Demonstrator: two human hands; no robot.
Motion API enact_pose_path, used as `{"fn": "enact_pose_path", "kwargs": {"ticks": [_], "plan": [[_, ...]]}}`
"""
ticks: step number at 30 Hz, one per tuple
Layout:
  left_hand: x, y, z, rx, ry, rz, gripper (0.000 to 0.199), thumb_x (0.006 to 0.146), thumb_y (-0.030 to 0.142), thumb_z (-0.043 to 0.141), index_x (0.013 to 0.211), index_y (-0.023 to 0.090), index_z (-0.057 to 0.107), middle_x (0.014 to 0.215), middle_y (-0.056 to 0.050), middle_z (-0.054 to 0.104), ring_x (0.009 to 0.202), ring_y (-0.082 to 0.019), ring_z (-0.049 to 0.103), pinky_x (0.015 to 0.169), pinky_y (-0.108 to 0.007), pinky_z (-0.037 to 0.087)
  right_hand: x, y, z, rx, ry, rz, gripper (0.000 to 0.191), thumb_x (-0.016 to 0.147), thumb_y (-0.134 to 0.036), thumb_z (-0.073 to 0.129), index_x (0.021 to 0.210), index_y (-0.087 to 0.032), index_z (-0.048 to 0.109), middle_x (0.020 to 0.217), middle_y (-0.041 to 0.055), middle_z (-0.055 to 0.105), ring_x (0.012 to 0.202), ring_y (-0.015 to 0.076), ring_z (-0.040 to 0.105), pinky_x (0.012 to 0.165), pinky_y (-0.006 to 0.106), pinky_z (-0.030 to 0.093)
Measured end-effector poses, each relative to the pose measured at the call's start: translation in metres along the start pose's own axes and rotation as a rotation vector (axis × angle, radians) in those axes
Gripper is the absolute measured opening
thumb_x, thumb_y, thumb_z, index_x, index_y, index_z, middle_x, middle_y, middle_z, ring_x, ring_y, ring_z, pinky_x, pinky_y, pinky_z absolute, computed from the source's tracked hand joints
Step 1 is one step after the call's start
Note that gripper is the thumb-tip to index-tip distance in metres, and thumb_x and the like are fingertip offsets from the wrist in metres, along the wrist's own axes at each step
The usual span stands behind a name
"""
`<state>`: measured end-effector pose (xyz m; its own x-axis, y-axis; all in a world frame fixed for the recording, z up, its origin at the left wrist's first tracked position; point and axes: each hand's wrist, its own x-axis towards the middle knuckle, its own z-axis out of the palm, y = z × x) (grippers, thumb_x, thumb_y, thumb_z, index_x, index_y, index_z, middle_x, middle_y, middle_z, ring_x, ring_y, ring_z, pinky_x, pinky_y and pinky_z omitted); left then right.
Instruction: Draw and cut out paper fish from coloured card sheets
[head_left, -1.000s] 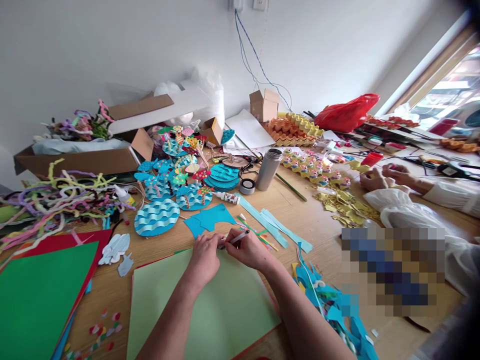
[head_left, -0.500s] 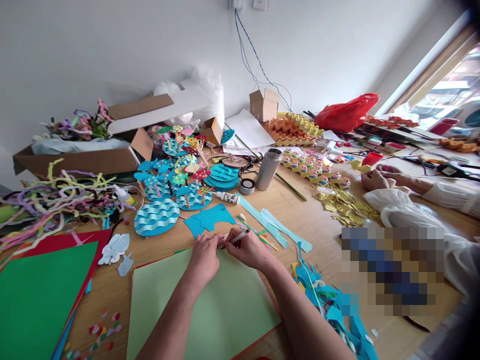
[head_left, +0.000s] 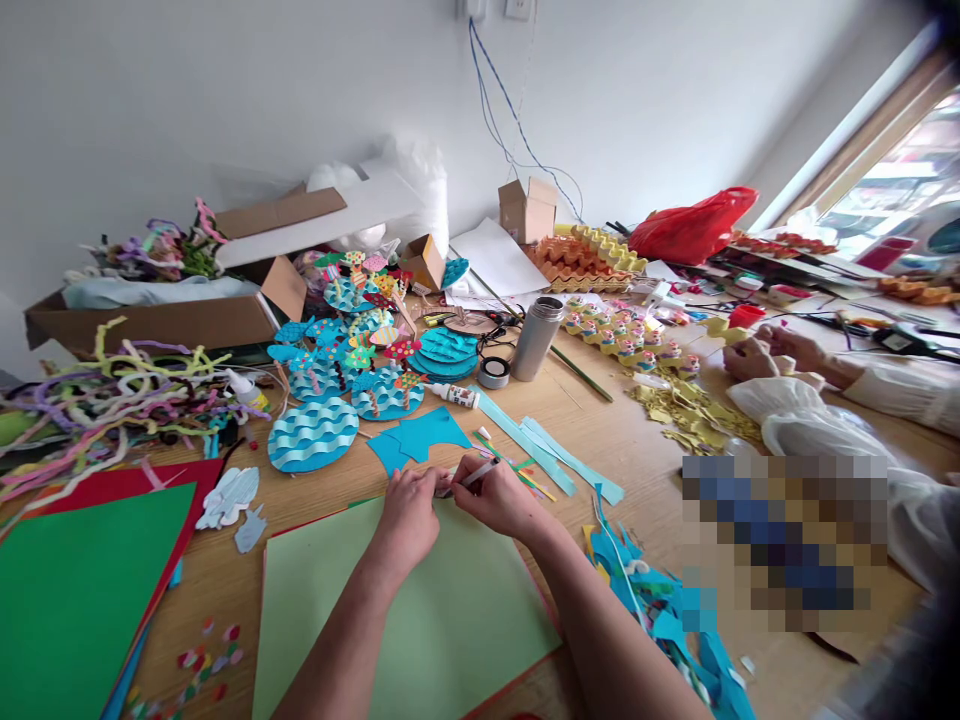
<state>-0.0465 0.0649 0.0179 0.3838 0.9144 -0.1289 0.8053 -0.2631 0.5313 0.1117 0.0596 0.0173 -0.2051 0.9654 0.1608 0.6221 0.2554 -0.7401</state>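
A slim pen (head_left: 478, 472) is gripped in my right hand (head_left: 495, 500), its shaft slanting up past the knuckles and its lower end by my left fingers. My left hand (head_left: 411, 515) is closed at the top edge of a pale green paper sheet (head_left: 337, 600); whatever its fingers pinch or press is hidden. Red paper shows under the sheet's edges. Just beyond my hands lie blue paper pieces (head_left: 427, 438) and thin coloured paper strips (head_left: 536, 484). Light blue strips (head_left: 555, 458) rest farther right.
Blue wavy discs (head_left: 313, 435), a glue bottle (head_left: 455, 396) and a grey flask (head_left: 537, 340) stand beyond. Blue scraps (head_left: 667, 610) lie right, green paper (head_left: 90, 590) left, with pipe cleaners (head_left: 150, 400) behind. At the right, a co-worker's hands (head_left: 772, 355) hold a yellow piece.
My hands and the pen stay almost in place. The co-worker's hands at the right have shifted slightly.
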Motion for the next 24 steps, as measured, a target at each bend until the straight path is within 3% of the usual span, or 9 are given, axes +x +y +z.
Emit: {"fn": "enact_pose_path", "kwargs": {"ticks": [24], "plan": [[-0.0013, 0.0025, -0.0032, 0.004, -0.015, -0.003, 0.057, 0.07, -0.007, 0.038, 0.115, 0.022, 0.057, 0.112, -0.005, 0.066, 0.112, -0.02, 0.051, 0.108, -0.044, 0.023, -0.0003, -0.0015, -0.0023, 0.0, -0.003, -0.005, 0.008, 0.072, -0.015, 0.056, 0.067, -0.021, 0.054, 0.058, -0.0015, 0.06, 0.056, 0.0122, 0.055, 0.049, 0.02, 0.037]]}}
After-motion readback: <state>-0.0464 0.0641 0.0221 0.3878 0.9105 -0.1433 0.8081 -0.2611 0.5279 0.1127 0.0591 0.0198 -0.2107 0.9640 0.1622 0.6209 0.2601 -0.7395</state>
